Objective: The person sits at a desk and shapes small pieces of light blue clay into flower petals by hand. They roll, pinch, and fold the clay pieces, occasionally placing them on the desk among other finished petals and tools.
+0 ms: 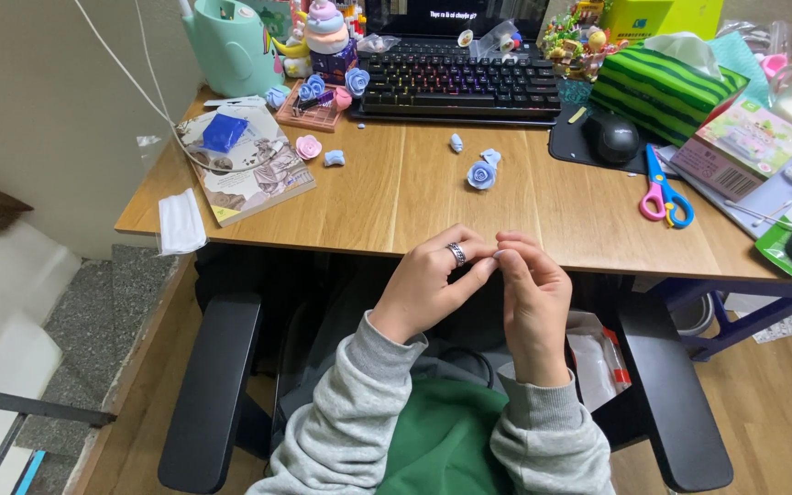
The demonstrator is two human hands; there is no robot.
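Just beyond the hands a finished blue rose point(481, 174) lies with loose petals point(490, 156), while the left hand point(428, 284) and right hand point(532, 293) pinch something too small to identify together.

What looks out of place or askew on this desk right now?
The white face mask hangs half off the desk's front left corner. The book beside it lies askew, with a white cable trailing across it. Small blue clay roses lie scattered loose. Both hands, left hand and right hand, pinch together at the desk edge; nothing spilled.
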